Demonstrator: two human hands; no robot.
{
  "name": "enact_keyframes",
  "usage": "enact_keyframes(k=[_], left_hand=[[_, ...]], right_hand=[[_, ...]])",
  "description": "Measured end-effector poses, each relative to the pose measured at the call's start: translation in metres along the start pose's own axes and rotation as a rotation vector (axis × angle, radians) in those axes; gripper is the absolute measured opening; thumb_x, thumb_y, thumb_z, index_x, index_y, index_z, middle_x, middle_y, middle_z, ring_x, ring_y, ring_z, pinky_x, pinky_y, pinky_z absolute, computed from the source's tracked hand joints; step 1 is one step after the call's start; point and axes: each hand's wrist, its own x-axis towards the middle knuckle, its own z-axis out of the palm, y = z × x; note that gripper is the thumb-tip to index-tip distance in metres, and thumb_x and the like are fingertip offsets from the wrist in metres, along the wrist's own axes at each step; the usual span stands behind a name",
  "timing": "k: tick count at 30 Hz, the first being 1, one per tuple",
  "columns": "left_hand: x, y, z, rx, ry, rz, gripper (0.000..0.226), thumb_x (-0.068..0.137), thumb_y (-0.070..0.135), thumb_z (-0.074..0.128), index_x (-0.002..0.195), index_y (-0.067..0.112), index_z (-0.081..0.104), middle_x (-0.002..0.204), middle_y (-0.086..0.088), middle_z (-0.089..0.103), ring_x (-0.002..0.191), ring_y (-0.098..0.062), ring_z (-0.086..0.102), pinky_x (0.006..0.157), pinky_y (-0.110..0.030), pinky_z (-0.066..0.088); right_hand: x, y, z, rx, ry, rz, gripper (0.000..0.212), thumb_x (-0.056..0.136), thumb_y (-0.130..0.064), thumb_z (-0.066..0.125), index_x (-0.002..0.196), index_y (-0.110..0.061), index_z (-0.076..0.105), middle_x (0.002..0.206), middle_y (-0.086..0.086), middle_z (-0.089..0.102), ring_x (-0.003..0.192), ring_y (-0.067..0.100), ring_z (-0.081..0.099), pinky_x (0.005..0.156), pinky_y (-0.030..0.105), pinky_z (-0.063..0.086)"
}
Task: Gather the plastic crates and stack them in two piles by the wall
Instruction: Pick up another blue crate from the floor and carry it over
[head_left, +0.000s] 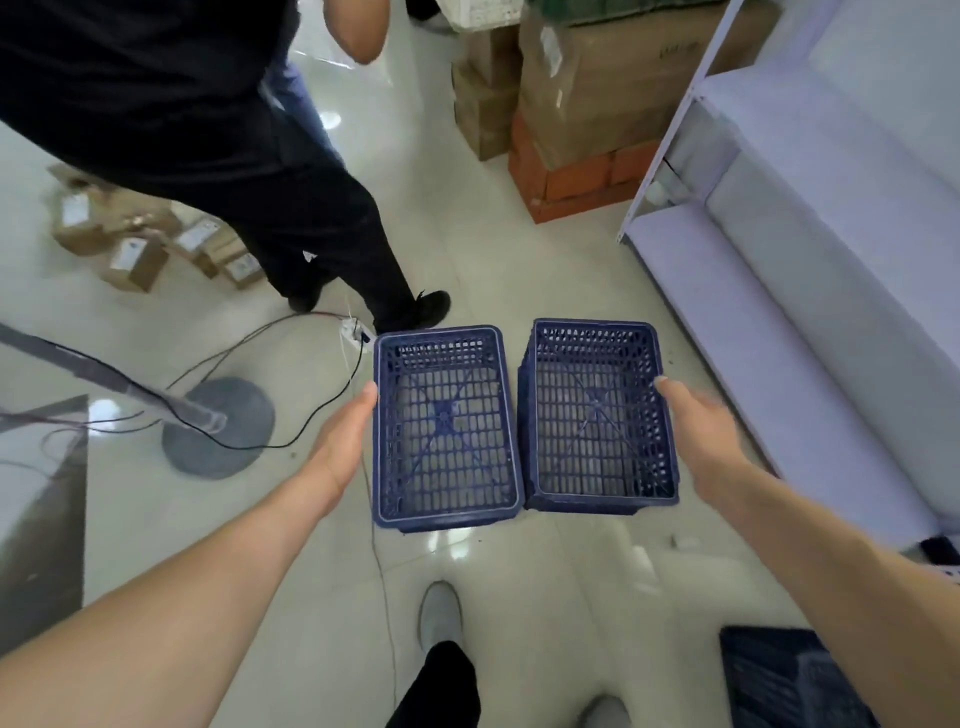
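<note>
Below, latticed blue plastic crates (447, 415), perhaps stacked

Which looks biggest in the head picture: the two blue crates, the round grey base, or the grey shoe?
1. Left crate and right crate: alike, so tied.
2. Round grey base.
3. Grey shoe.

Glossy pale tiled floor (519, 291), white shelving (810, 270)

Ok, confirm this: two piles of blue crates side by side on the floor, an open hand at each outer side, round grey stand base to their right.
Not quite. The head view shows the round grey stand base to the left of the left pile, not on the right. The rest holds.
</note>
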Motion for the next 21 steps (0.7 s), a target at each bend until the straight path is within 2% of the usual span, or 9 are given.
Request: enact_keyframes(k=[1, 2, 6, 9, 12, 14, 18, 21], left_hand=[[0.01, -0.005, -0.006, 0.016, 0.001, -0.011, 0.054, 0.104, 0.054, 0.03, 0.143, 0.023, 0.05, 0.154, 0.002, 0.041, 0.146, -0.022, 0.029, 0.117, -0.047, 0.021], [0.021, -0.011, -0.011, 0.031, 0.001, -0.026, 0.059, 0.103, 0.056, 0.03, 0.148, 0.021, 0.046, 0.158, 0.0, 0.037, 0.148, -0.022, 0.027, 0.118, -0.048, 0.02], [0.054, -0.037, -0.016, 0.042, 0.005, -0.093, 0.068, 0.1, 0.063, 0.03, 0.153, 0.022, 0.039, 0.162, 0.001, 0.032, 0.15, -0.022, 0.024, 0.119, -0.049, 0.018], [0.077, -0.056, -0.005, 0.047, 0.018, -0.123, 0.067, 0.1, 0.063, 0.029, 0.152, 0.023, 0.041, 0.162, 0.001, 0.033, 0.15, -0.022, 0.025, 0.119, -0.05, 0.019], [0.104, -0.076, 0.013, 0.052, 0.031, -0.162, 0.062, 0.102, 0.06, 0.028, 0.149, 0.023, 0.044, 0.159, 0.002, 0.036, 0.148, -0.022, 0.028, 0.118, -0.047, 0.021], [0.125, -0.092, 0.024, 0.053, 0.035, -0.201, 0.061, 0.102, 0.06, 0.028, 0.148, 0.023, 0.046, 0.157, 0.002, 0.039, 0.147, -0.022, 0.03, 0.117, -0.046, 0.023], [0.166, -0.125, 0.041, 0.03, 0.042, -0.233, 0.061, 0.103, 0.058, 0.027, 0.146, 0.021, 0.047, 0.14, 0.008, 0.045, 0.136, -0.015, 0.036, 0.115, -0.044, 0.025], [0.203, -0.155, 0.045, 0.076, 0.037, -0.239, 0.069, 0.099, 0.067, 0.028, 0.15, 0.023, 0.044, 0.154, 0.007, 0.041, 0.143, -0.018, 0.035, 0.114, -0.044, 0.026]], right_hand=[[0.008, 0.003, 0.012, -0.007, 0.003, 0.011, 0.083, 0.074, -0.072, 0.056, 0.135, -0.016, 0.061, 0.134, 0.001, 0.066, 0.123, 0.028, 0.06, 0.108, 0.05, 0.047], [0.014, 0.005, 0.023, -0.012, -0.003, 0.024, 0.088, 0.071, -0.074, 0.055, 0.141, -0.021, 0.059, 0.141, 0.002, 0.063, 0.128, 0.03, 0.059, 0.111, 0.053, 0.046], [0.038, 0.013, 0.061, -0.065, -0.055, 0.024, 0.066, 0.097, -0.055, 0.055, 0.152, -0.019, 0.05, 0.155, 0.002, 0.051, 0.14, 0.028, 0.047, 0.115, 0.047, 0.038], [0.068, 0.03, 0.083, -0.125, -0.092, 0.028, 0.064, 0.099, -0.054, 0.054, 0.152, -0.018, 0.05, 0.156, 0.003, 0.049, 0.141, 0.028, 0.045, 0.114, 0.046, 0.037], [0.105, 0.049, 0.106, -0.169, -0.139, 0.032, 0.061, 0.101, -0.053, 0.053, 0.152, -0.019, 0.051, 0.153, 0.002, 0.051, 0.133, 0.027, 0.049, 0.11, 0.043, 0.038], [0.127, 0.062, 0.122, -0.18, -0.156, 0.046, 0.064, 0.099, -0.056, 0.054, 0.153, -0.02, 0.05, 0.156, 0.001, 0.048, 0.139, 0.027, 0.047, 0.115, 0.046, 0.037], [0.167, 0.089, 0.16, -0.218, -0.216, 0.074, 0.07, 0.096, -0.058, 0.058, 0.154, -0.021, 0.047, 0.158, 0.001, 0.046, 0.142, 0.029, 0.044, 0.117, 0.048, 0.036], [0.193, 0.106, 0.193, -0.234, -0.255, 0.065, 0.069, 0.098, -0.052, 0.061, 0.156, -0.018, 0.044, 0.157, 0.002, 0.047, 0.141, 0.028, 0.046, 0.106, 0.037, 0.036]])
